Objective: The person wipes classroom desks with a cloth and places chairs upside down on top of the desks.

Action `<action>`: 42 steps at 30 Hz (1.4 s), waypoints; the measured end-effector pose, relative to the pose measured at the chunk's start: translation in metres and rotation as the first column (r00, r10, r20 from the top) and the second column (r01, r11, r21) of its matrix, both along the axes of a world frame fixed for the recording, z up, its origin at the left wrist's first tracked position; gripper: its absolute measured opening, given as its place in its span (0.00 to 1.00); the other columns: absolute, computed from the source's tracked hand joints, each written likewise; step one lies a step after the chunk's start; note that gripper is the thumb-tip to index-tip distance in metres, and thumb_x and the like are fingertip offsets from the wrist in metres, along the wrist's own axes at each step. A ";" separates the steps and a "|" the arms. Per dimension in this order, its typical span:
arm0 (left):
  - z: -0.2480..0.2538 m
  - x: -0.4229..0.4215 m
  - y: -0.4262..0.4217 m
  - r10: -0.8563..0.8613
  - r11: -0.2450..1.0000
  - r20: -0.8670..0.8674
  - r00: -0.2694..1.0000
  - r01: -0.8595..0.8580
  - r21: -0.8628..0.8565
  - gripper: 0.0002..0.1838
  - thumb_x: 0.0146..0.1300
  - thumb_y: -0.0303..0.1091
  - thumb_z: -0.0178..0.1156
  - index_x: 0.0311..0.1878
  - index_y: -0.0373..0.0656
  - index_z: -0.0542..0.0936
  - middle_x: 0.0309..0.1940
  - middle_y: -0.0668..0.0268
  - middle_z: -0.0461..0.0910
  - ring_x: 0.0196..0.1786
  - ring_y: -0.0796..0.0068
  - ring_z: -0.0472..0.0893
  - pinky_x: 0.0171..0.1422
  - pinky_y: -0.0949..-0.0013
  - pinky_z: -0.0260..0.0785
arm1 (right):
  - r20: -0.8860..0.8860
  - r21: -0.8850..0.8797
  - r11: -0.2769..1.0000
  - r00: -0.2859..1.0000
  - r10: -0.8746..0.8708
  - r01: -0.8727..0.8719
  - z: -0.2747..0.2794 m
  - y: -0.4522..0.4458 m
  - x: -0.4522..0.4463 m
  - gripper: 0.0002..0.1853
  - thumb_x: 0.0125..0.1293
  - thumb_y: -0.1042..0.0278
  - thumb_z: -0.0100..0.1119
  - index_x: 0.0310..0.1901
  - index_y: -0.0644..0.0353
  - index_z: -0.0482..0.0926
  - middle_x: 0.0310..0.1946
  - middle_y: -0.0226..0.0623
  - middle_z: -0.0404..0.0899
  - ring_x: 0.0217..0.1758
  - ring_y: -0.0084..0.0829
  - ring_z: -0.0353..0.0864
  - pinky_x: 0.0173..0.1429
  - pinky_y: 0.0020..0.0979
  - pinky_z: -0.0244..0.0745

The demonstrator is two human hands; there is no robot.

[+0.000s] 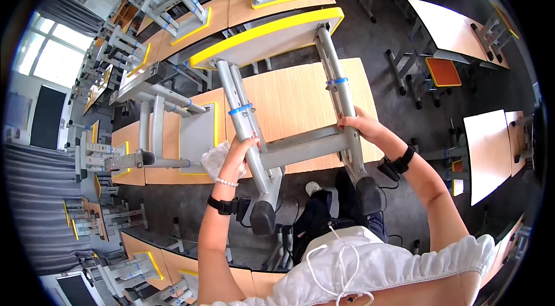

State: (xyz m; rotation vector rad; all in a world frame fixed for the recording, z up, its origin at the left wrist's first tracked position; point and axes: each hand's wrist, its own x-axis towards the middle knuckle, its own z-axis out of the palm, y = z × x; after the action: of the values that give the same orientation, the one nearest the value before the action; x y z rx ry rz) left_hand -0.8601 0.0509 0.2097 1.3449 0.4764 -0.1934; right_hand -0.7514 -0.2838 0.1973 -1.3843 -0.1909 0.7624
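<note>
A stool (306,145) with grey metal legs and a yellow-edged seat is tipped, its seat pointing away from me and its black feet toward my body. My left hand (237,158) is closed around its left leg post. A crumpled white cloth (213,158) is pinched at that same hand, hanging on its outer side. On the other side, my right hand (364,125) grips the right leg post just below a blue ring. Beneath the stool lies a wooden desk top (289,92); whether the seat touches anything is unclear.
Another stool (199,127) rests upside down on the desk to the left. More upturned stools (191,23) stand on the desk row ahead. To the right are desks (451,28) and a stool with an orange seat (444,72). Grey curtains (40,202) hang at far left.
</note>
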 end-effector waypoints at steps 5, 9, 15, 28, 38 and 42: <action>-0.022 0.010 0.014 -0.057 0.998 -0.051 0.997 0.058 0.017 0.18 0.50 0.33 0.60 0.43 0.39 0.69 0.30 0.64 0.75 0.33 0.74 0.77 0.38 0.70 0.72 | -0.084 0.023 0.999 0.996 0.044 -0.042 -0.007 0.004 0.010 0.16 0.50 0.63 0.59 0.37 0.63 0.70 0.30 0.35 0.71 0.35 0.26 0.72 0.44 0.27 0.68; -0.019 0.008 0.015 -0.073 0.997 -0.056 0.996 0.074 0.002 0.17 0.51 0.33 0.60 0.42 0.38 0.69 0.29 0.64 0.75 0.33 0.73 0.76 0.38 0.69 0.72 | -0.098 -0.007 0.999 0.994 0.053 -0.054 -0.008 0.007 0.010 0.18 0.51 0.62 0.60 0.38 0.64 0.69 0.30 0.35 0.71 0.35 0.26 0.72 0.43 0.26 0.69; -0.026 0.008 0.019 -0.127 0.992 -0.094 0.987 0.126 -0.021 0.13 0.52 0.36 0.60 0.37 0.38 0.72 0.26 0.65 0.74 0.29 0.74 0.76 0.37 0.70 0.72 | -0.188 -0.033 0.999 0.982 0.026 -0.033 -0.010 0.008 0.002 0.17 0.51 0.64 0.61 0.38 0.65 0.70 0.29 0.35 0.72 0.33 0.25 0.73 0.42 0.26 0.70; -0.078 0.028 0.034 -0.221 0.974 -0.255 0.941 0.201 -0.104 0.13 0.54 0.39 0.61 0.34 0.37 0.75 0.24 0.66 0.77 0.30 0.76 0.77 0.37 0.73 0.72 | -0.418 -0.067 0.997 0.907 -0.050 0.024 -0.064 0.007 -0.001 0.16 0.52 0.61 0.62 0.37 0.63 0.72 0.28 0.33 0.72 0.30 0.23 0.73 0.36 0.24 0.72; -0.096 0.029 0.035 -0.211 0.972 -0.255 0.944 0.176 -0.153 0.15 0.53 0.37 0.62 0.38 0.37 0.73 0.28 0.64 0.77 0.33 0.74 0.78 0.40 0.71 0.72 | -0.437 -0.075 0.997 0.898 -0.049 0.018 -0.087 0.008 0.008 0.17 0.51 0.61 0.63 0.38 0.64 0.71 0.28 0.34 0.73 0.30 0.24 0.73 0.36 0.25 0.71; -0.108 0.024 0.031 -0.236 0.963 -0.224 0.946 0.196 -0.186 0.13 0.53 0.35 0.61 0.38 0.38 0.73 0.27 0.65 0.76 0.32 0.75 0.77 0.39 0.71 0.71 | -0.428 -0.093 0.995 0.902 -0.063 0.026 -0.094 0.011 0.000 0.17 0.51 0.63 0.61 0.37 0.67 0.70 0.28 0.35 0.72 0.31 0.25 0.73 0.38 0.26 0.70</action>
State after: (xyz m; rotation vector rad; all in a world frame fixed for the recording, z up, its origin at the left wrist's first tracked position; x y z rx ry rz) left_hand -0.8361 0.0822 0.1016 1.2177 0.5067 -0.5742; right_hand -0.7511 -0.2728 0.1030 -1.2594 0.2232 1.0277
